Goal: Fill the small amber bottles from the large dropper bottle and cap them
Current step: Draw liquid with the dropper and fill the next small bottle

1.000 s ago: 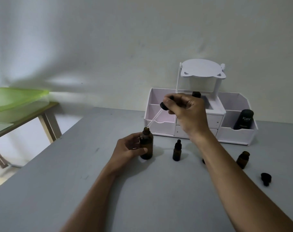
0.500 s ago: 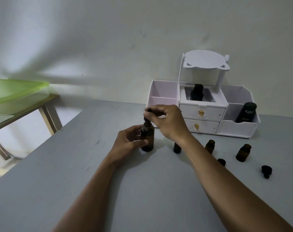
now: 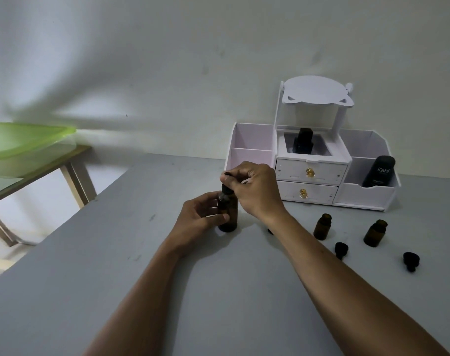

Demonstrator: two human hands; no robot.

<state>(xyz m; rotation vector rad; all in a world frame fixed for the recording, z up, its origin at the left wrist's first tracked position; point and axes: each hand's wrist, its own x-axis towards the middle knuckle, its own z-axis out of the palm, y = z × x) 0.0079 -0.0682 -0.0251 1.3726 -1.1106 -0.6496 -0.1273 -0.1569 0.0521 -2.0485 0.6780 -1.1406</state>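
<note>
A large amber glass dropper bottle (image 3: 230, 217) stands upright on the grey table (image 3: 116, 278). The left grip (image 3: 203, 217) closes round its body from the left, the thumb across the front and the fingers curled behind, and touches the glass on both sides. The right grip (image 3: 254, 188) comes down over the bottle from the right. Its thumb and forefinger are drawn almost together and pinch the black dropper top (image 3: 227, 191), which sits in the bottle's neck. The other fingers are curled in loosely above it. The glass tube of the dropper cannot be seen.

To the right of the large bottle, beyond the right forearm, two small amber glass bottles, one nearer (image 3: 322, 226) and one farther (image 3: 375, 233), stand upright and uncapped. Their fill level cannot be told. Two small black dropper caps, one nearer (image 3: 341, 249) and one farther (image 3: 411, 260), lie on the table just in front of them. A dark sliver of another small item (image 3: 270, 231) shows at the forearm's edge, mostly hidden.

Behind and to the right of the large bottle stands a white drawer organiser (image 3: 367, 196), which holds a black cylindrical bottle (image 3: 379, 171) in its right compartment and a black square bottle (image 3: 304, 141) in its middle one. Far to the left of the large bottle, a green translucent plastic tub (image 3: 26, 140) rests on a wooden side table (image 3: 72, 176).
</note>
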